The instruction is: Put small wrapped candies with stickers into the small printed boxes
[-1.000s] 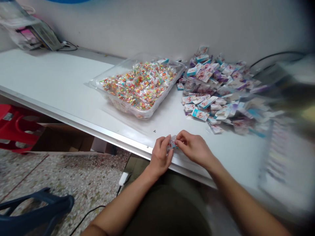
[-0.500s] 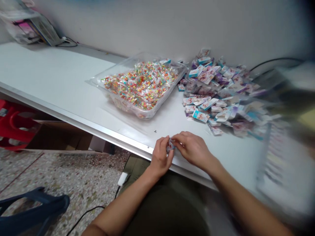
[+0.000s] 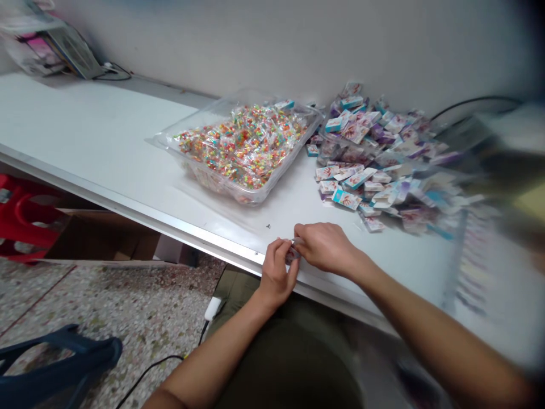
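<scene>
Near the table's front edge, my left hand (image 3: 277,272) is closed around a small printed box (image 3: 291,255), mostly covered by the fingers. My right hand (image 3: 321,245) meets it from the right, its thumb and fingertips pinched at the box's upper end. Beyond the hands stands a clear plastic tray (image 3: 259,196) full of clear packets with bright multicoloured beads. To the right of the tray lies a heap of small white, blue and purple boxes (image 3: 357,177), some of them in a clear tray.
The white table (image 3: 106,136) runs along a wall. Below it are a cardboard box (image 3: 102,236), a red plastic stool (image 3: 29,216) and a blue stool (image 3: 63,358). A white plug (image 3: 213,308) with a cable hangs beside my lap. Books (image 3: 72,51) stand far left.
My right hand has turned over the top of the small box, its fingers now curled closer together. The left hand has stayed in place with the box.
</scene>
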Tool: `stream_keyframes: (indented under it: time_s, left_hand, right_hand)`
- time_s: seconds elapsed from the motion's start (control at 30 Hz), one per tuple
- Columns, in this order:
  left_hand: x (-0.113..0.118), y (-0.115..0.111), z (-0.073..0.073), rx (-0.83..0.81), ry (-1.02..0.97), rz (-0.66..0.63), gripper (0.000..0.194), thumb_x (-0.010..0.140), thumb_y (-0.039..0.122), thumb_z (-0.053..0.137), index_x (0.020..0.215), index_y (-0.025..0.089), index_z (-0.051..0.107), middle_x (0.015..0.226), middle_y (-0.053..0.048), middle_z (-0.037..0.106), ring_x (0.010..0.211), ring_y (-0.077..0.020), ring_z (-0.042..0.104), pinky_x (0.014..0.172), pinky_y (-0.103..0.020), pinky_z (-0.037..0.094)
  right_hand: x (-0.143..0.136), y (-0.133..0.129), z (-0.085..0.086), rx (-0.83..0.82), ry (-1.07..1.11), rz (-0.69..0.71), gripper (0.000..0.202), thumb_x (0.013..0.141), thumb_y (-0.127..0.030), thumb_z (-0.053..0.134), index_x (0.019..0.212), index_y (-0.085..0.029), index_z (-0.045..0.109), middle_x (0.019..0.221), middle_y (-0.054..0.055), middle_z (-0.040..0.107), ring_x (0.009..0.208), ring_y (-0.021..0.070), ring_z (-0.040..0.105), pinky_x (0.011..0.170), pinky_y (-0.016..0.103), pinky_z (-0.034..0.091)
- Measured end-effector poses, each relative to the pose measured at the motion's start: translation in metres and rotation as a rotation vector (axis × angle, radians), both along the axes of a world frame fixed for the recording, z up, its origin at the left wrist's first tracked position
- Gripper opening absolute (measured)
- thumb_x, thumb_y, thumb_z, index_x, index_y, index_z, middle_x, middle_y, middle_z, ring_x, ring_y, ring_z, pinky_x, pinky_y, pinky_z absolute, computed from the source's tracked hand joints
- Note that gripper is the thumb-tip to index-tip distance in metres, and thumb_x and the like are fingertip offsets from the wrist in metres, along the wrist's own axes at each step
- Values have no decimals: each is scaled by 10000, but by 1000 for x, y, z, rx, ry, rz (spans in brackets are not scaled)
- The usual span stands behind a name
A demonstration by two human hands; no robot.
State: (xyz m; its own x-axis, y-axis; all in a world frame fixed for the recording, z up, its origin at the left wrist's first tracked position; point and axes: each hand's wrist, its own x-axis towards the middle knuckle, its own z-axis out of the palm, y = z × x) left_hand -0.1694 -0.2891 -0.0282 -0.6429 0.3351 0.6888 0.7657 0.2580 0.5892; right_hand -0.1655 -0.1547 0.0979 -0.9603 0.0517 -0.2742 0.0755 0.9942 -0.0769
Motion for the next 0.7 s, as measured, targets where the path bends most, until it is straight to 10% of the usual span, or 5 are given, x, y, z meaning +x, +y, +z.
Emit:
stream_keyframes:
  time_s: [0.17, 0.4, 0.7]
  left_hand:
    - [1, -3, -2, 19, -30, 12, 431, 851, 106, 563, 1257, 180, 439, 1115, -131, 550, 1058, -228, 586, 877, -404, 540]
    - [-1, -5, -1, 32, -36, 29, 407, 850, 130, 598, 1225, 177, 449, 1088, -124, 541, 1003, -211, 585, 839, -371, 543]
    - [2, -8, 2, 22, -18, 33, 405, 828, 136, 601, 1210, 187, 478, 1090, -122, 564, 1001, -225, 586, 836, -388, 533]
  right_hand:
    - [-5, 3, -13, -196, 14, -69, 142, 787, -334, 603, 797, -196, 633, 752, 59, 692, 734, 215, 644, 561, 263, 343]
    - [1, 22, -20, -1054, -234, -350, 261, 671, -348, 718, 825, -161, 618, 757, 14, 664, 587, 120, 616, 527, 233, 485]
    - [-1, 8, -34, -782, -34, -291, 78, 718, -226, 629, 706, -169, 578, 664, 1, 645, 580, 110, 588, 481, 186, 434]
